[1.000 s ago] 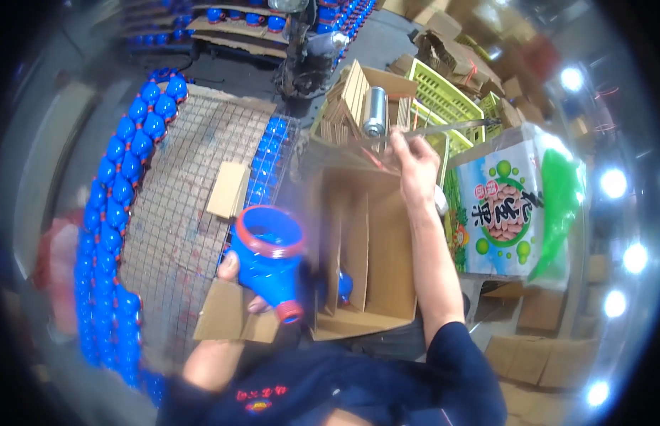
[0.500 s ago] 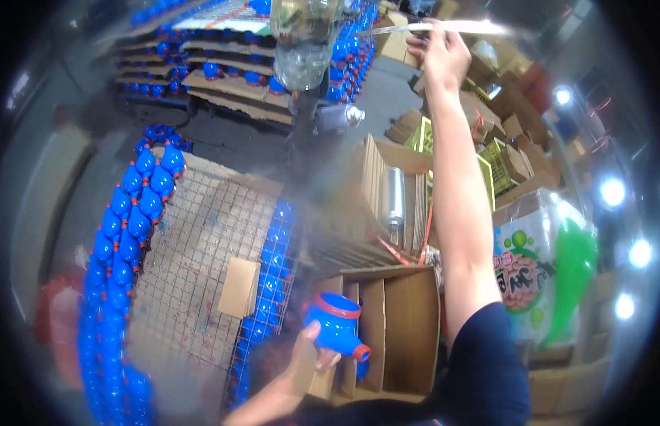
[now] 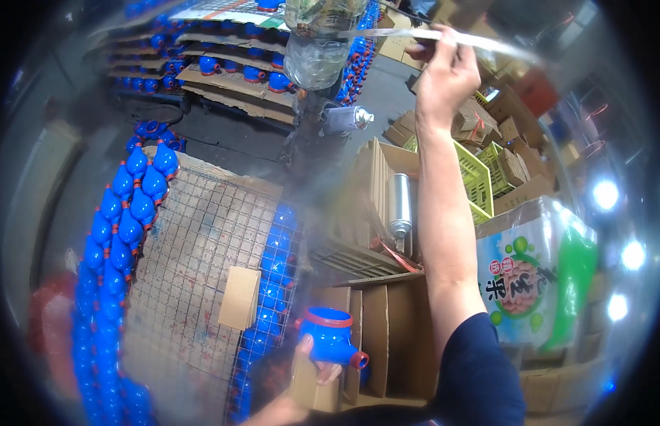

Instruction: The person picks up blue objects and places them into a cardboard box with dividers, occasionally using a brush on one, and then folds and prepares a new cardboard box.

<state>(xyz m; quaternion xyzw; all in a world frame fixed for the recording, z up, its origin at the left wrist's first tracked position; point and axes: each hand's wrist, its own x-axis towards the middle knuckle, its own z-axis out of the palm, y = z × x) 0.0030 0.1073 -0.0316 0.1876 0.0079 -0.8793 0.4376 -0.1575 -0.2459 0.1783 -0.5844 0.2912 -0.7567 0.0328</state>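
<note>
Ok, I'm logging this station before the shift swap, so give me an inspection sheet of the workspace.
Surface: wire mesh rack with a loose cardboard piece.
Job's things: blue valve body with red rim; clear strip; divided carton.
Clutter: spray can, rows of blue parts, green crates.
Hands: left hand holds the valve body; right hand raised, pinching the strip.
Cables: nothing seen.
Surroundings: stacked blue parts on cardboard sheets, printed bag.

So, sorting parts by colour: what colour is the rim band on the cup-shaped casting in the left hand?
Red, on a blue cup-shaped casting, clearest in the head view.
</note>
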